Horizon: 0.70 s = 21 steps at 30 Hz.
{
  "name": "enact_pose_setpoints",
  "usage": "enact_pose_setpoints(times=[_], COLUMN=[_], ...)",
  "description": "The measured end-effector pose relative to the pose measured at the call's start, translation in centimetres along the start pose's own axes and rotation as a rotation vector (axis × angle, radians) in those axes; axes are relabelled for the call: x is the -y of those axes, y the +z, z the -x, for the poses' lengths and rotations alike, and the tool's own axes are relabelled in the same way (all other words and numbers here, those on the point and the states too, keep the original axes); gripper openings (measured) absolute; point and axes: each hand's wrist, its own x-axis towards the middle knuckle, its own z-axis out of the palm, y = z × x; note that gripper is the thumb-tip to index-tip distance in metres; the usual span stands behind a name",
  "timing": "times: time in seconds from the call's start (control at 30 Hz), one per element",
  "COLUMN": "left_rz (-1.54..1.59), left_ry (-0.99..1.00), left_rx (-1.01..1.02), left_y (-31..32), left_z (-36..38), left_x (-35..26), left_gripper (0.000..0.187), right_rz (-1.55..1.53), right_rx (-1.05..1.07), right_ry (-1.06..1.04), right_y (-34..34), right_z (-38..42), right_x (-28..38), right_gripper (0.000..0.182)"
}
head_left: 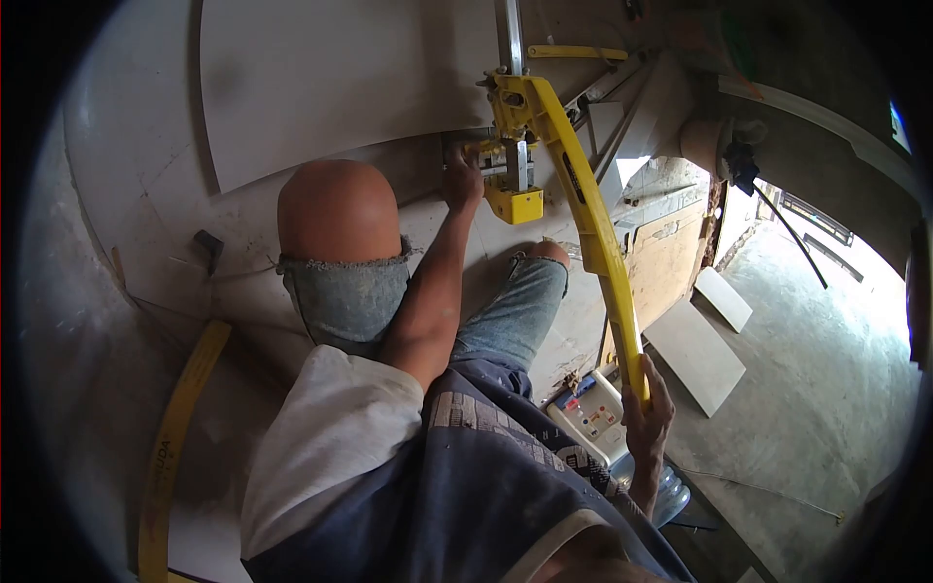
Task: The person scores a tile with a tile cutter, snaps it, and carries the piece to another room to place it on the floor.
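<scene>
A yellow manual tile cutter stands in front of me, with a metal rail running away at the top. My left hand is closed at the side of the cutter's yellow head, its fingers partly hidden. Down at the lower end of the long curved yellow handle, my right hand is wrapped round it. A large pale tile lies flat to the left of the rail, its near edge close to my left hand and bare knee.
A yellow spirit level lies at lower left. Cut tile pieces rest on the floor at right, near a white container. A small dark piece lies left of my knee. Offcuts lean behind the cutter.
</scene>
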Motion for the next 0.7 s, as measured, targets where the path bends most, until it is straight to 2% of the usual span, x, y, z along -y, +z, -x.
enact_pose_setpoints(times=[0.13,0.2,0.27,0.37,0.5,0.57,0.7], left_rz=[-0.035,-0.045,-0.046,-0.019,-0.032,-0.051,-0.131], left_ry=[0.051,0.076,0.075,0.060,0.095,0.109,0.080], left_rx=[0.118,0.075,0.066,0.076,0.060,0.030,0.060], left_y=[-2.3,-2.0,-1.8,-1.7,-1.7,-1.0,-1.1], left_z=[1.3,1.2,1.4,1.8,2.1,1.5,1.7], left_x=[-1.1,-0.8,-0.1,-0.9,0.2,0.6,1.1], left_gripper=[0.047,0.047,0.047,0.045,0.041,0.039,0.039], right_rz=[-0.030,-0.032,-0.012,0.020,-0.041,0.003,-0.079], right_rx=[0.013,-0.013,-0.013,-0.075,0.001,-0.114,-0.048], right_ry=[0.021,-0.019,0.030,-0.150,0.091,-0.140,0.023], right_y=[-0.6,-0.3,-0.1,0.6,2.7,4.9,5.9], right_z=[-0.4,-0.6,0.0,0.2,1.3,1.9,2.2], right_x=[0.2,0.1,0.9,0.1,-0.6,-4.2,-4.0], right_gripper=[0.048,0.047,0.045,0.044,0.041,0.041,0.043])
